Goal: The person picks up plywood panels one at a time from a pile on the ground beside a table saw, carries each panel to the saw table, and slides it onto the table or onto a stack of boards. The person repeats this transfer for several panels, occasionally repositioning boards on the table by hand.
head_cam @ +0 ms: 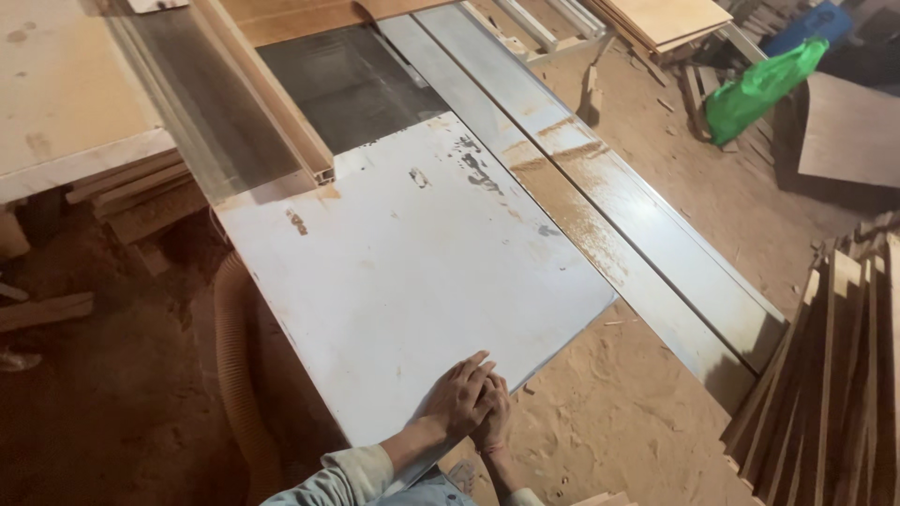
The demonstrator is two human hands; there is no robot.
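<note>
Both hands are resting at the lower middle of the frame, left hand (461, 395) lying flat, fingers together, over the right hand (491, 424), on the near edge of the big white scuffed flat panel (403, 272) that's filling the centre

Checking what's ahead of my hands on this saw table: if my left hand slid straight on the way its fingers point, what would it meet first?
Mostly bare white panel. The left hand lies flat on its near edge, fingers pointing up and slightly right. Beyond the panel's far end comes the dark table top; depth there is hard to judge.
</note>
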